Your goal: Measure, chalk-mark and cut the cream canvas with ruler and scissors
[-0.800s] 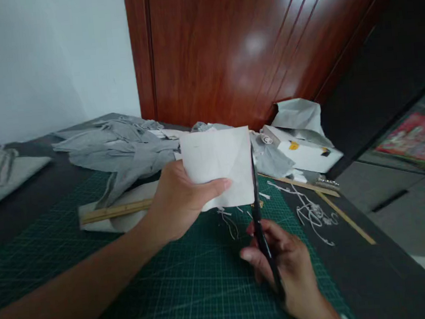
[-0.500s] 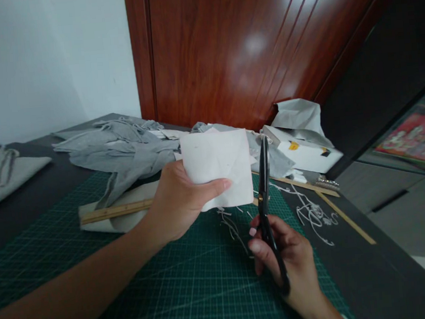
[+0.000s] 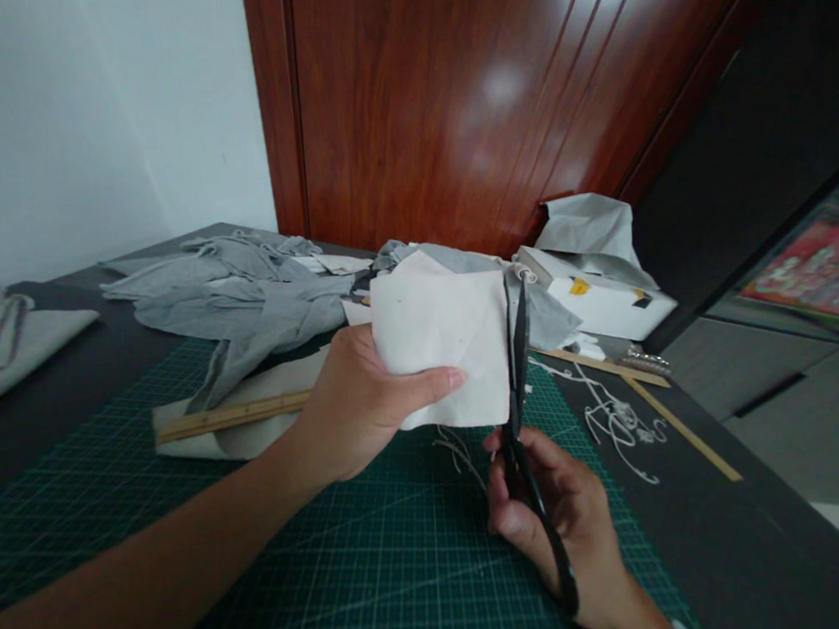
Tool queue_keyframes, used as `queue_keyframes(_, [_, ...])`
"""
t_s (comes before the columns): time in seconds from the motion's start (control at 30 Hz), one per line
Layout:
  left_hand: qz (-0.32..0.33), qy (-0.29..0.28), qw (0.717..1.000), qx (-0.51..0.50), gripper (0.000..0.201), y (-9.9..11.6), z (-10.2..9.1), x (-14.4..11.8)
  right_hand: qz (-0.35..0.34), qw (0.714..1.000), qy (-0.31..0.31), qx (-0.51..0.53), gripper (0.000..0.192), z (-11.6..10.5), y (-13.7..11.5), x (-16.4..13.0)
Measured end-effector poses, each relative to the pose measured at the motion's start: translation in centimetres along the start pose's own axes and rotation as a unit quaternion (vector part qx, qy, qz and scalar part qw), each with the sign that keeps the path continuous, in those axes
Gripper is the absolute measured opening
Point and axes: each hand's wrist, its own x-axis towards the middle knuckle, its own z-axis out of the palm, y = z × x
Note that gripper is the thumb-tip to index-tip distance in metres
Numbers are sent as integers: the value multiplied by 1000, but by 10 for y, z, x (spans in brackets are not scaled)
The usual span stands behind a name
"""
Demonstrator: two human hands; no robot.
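Observation:
My left hand (image 3: 379, 396) grips a squarish piece of white fabric (image 3: 442, 322), its thumb pressed across the front and its other fingers hidden behind. The piece is held up above a green cutting mat (image 3: 382, 562). In my right hand (image 3: 562, 517) are black scissors (image 3: 519, 364), pointing upward with the blades slightly parted. Those blades run along the right edge of the white piece; whether the edge lies between them I cannot tell for sure. Loose white threads (image 3: 461, 453) lie on the mat below.
Grey cloth pieces (image 3: 241, 291) are heaped at the back left. A rolled pale cloth with a wooden ruler (image 3: 230, 416) lies at mid left. To the right are a white box (image 3: 600, 289), tangled string (image 3: 624, 424) and a wooden strip (image 3: 683, 428). Folded cloth (image 3: 10, 340) sits far left.
The white fabric has moved slightly right and down in my left hand. The scissors' blades have parted, and they are now against the fabric's right edge instead of apart from it.

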Motion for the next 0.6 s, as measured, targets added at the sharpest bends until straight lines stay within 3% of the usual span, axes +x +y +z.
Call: queue_keyframes(0.6, [-34,-42,999,-4,26,6,5,-5,14,1000,-3,-7,40,-1,-3,0])
